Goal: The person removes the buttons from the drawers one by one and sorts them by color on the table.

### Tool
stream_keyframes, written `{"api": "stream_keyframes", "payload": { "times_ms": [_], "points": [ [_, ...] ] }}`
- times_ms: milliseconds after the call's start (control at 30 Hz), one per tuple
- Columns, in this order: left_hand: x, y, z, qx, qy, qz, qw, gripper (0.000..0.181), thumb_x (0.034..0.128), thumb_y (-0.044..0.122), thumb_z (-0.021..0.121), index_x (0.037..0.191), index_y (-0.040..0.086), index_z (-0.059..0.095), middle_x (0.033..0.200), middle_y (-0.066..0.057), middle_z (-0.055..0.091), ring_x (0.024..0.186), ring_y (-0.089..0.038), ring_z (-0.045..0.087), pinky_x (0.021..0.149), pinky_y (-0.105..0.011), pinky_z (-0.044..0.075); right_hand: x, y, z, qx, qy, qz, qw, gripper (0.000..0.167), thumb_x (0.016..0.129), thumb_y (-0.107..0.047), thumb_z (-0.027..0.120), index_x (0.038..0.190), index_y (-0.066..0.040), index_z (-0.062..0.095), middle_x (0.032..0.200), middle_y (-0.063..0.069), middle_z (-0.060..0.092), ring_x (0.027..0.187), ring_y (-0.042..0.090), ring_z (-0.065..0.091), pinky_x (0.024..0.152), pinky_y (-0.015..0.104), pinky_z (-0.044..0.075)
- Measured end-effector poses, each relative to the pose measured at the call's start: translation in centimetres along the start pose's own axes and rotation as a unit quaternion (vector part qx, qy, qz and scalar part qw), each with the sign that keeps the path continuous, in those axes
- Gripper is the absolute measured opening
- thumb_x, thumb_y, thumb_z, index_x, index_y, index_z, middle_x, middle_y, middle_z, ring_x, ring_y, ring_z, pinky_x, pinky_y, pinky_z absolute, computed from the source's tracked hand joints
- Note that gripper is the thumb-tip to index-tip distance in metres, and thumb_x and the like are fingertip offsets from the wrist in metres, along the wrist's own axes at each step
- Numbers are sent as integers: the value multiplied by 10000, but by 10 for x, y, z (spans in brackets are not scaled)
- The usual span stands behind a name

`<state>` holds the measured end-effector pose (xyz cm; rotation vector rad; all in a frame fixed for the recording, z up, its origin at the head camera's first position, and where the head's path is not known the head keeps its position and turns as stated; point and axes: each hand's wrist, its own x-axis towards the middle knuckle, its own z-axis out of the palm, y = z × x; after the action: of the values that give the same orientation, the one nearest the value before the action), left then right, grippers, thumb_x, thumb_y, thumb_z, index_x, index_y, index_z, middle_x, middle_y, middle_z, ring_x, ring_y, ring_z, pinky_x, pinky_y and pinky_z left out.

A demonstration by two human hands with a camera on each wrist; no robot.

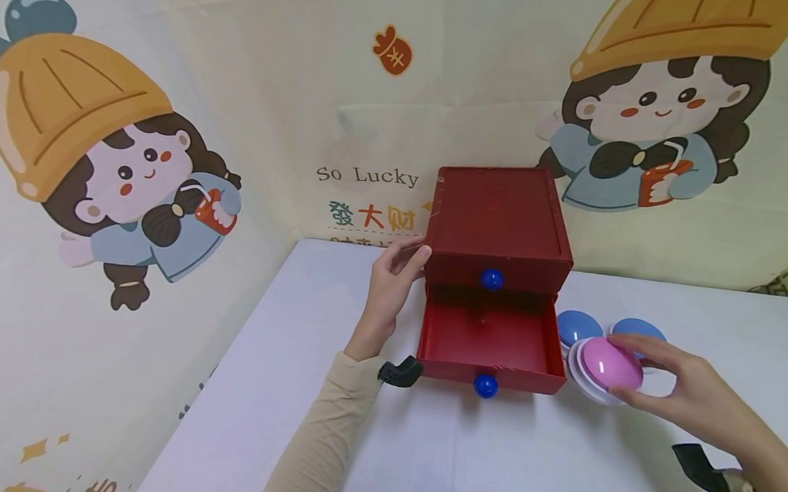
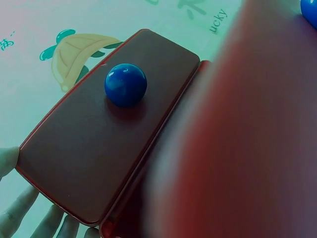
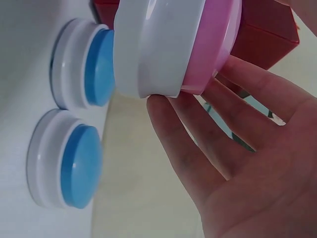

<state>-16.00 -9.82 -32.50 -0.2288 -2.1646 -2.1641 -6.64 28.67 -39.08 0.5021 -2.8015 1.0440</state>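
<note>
Beige sleeves (image 1: 314,437) are seen nearest the head camera, and a black piece (image 1: 401,371) is worn at each wrist. Beyond them, the left side of a red box (image 1: 494,211) is touched by the left hand (image 1: 391,287), whose fingers are loosely extended and set apart along the wall, with the thumb placed by the front corner; nothing is pinched there. By the right hand (image 1: 687,380), a pink dome (image 1: 609,363) with a white base is pinched at its rim between thumb and fingers. It is held just beside the right wall of the lower drawer (image 1: 443,372); whether its base is touching the table (image 1: 489,462) cannot be told. Behind it, a blue dome (image 1: 577,327) and a second blue dome (image 1: 641,329) are seen on the white table, and in the right wrist view both are shown with white bases as well. Below the upper drawer front (image 1: 450,270), the lower drawer is pulled out, and a round blue knob (image 1: 485,386) is fitted to each. At the back, a pale cloth (image 1: 275,81) is printed with cartoon figures in yellow hats and the words "So Lucky".
</note>
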Motion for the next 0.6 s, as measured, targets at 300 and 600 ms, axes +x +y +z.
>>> {"api": "stream_keyframes", "payload": {
  "times_ms": [300, 600],
  "points": [
    [8, -13, -2, 5, -47, -6, 10000, 409, 988, 225, 611, 1359, 62, 558, 1344, -116, 598, 1190, -229, 606, 984, -384, 534, 2, 10, 8, 82, -242, 101, 9996, 651, 729, -240, 892, 1314, -148, 620, 1307, 155, 588, 1009, -201, 432, 707, 183, 548],
    [15, -32, -4, -58, -6, 154, 9999, 402, 958, 330, 657, 1318, 159, 604, 1305, -43, 623, 1156, -190, 617, 966, -383, 544, 4, 15, 18, 110, -576, 294, 9978, 659, 734, -273, 885, 1307, -98, 610, 1280, 189, 603, 1006, -57, 543, 689, 208, 559]
  ]
}}
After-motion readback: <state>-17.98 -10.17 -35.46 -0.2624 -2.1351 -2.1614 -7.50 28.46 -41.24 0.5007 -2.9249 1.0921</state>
